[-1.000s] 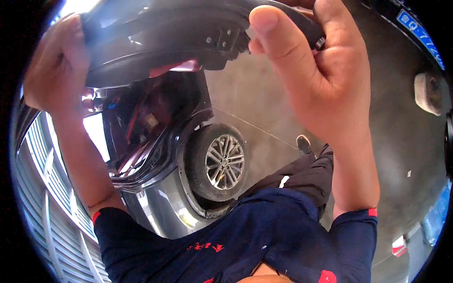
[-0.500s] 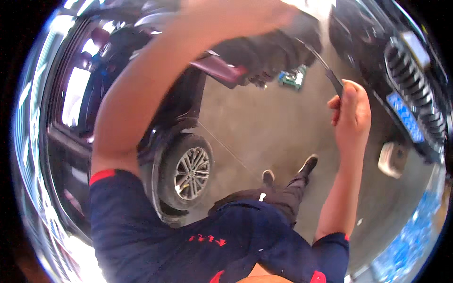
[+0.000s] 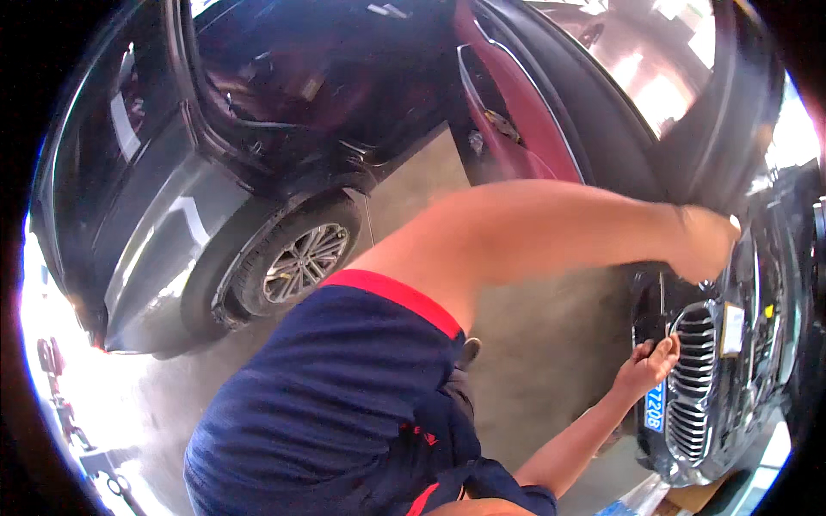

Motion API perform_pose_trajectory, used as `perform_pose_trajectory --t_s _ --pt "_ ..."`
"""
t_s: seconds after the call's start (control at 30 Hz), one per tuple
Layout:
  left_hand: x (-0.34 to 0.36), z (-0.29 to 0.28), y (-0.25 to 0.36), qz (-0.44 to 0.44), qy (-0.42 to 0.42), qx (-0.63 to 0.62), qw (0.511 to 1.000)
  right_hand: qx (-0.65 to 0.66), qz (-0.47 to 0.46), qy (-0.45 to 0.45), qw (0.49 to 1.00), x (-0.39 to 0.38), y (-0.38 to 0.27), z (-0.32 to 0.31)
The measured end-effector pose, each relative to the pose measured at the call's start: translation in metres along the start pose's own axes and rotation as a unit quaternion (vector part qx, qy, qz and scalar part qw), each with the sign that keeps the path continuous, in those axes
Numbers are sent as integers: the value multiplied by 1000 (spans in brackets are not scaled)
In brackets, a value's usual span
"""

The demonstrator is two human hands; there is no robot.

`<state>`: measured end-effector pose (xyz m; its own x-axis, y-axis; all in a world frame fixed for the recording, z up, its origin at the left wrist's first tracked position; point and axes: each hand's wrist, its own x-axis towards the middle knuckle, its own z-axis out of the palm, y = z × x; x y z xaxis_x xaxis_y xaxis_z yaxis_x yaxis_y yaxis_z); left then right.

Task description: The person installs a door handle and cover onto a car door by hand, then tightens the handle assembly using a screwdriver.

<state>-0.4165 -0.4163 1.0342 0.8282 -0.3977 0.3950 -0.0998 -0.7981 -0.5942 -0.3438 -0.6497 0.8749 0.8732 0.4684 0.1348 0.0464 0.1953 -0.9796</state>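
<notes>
Shiny and matt surfaces

A car point(image 3: 163, 241) has smooth, glossy dark paint. Its wheel point(image 3: 303, 263) looks like shiny metal, its tyre point(image 3: 251, 288) matt rubber. The shirt point(image 3: 318, 370) is soft-looking, creased cloth. A grille point(image 3: 695, 354) has glossy, metallic-looking slats.

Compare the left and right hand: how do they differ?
The left hand appears above the grille; the right hand lower, at the grille's left edge. The left hand's arm looks thicker and crosses the view's middle; the right hand's arm looks thinner and starts near the lower edge. Both hands are bare.
</notes>
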Motion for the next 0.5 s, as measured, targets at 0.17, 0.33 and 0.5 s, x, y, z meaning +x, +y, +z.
perform_pose_trajectory --t_s 0.17,0.33,0.5 --pt "-9 -11 -5 32 -1 57 998 9 -4 40 999 -8 -10 28" --pt "-5 -14 -4 15 -12 60 998 -85 -23 8 996 -2 2 3" --pt "-10 -20 -4 31 -3 62 998 3 14 38 999 -2 3 6"
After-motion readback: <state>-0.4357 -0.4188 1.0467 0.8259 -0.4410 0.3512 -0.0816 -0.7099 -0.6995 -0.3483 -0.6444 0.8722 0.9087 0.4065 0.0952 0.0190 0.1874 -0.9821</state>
